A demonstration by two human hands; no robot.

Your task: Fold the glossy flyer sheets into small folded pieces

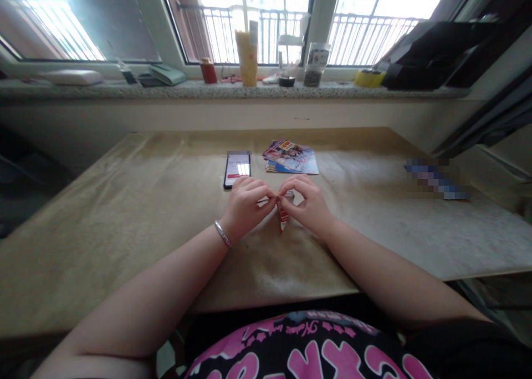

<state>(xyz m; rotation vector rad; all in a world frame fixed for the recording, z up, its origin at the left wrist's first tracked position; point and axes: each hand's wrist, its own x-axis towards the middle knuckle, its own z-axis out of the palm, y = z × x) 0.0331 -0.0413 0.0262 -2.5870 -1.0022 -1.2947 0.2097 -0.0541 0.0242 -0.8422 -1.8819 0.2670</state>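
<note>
Both hands meet over the middle of the table, pinching a small folded piece of printed paper (283, 217), red and white with a pointed lower end. My left hand (250, 204), below a silver bracelet, holds the paper's left upper edge between thumb and forefinger. My right hand (308, 204) pinches it from the other side, fingertips almost touching the left ones. Part of the paper is covered by the fingers. Just beyond my left hand lies a phone (237, 171) with a lit screen. Colourful printed sheets (291, 157) lie in a loose stack past my right hand.
A tan cloth covers the table (124, 218). At its right side lies a blurred blue item (436, 180). On the stone windowsill (187, 91) stand a yellow cup (247, 60), a red jar (208, 70), clear containers (316, 66) and a dark bag (432, 57).
</note>
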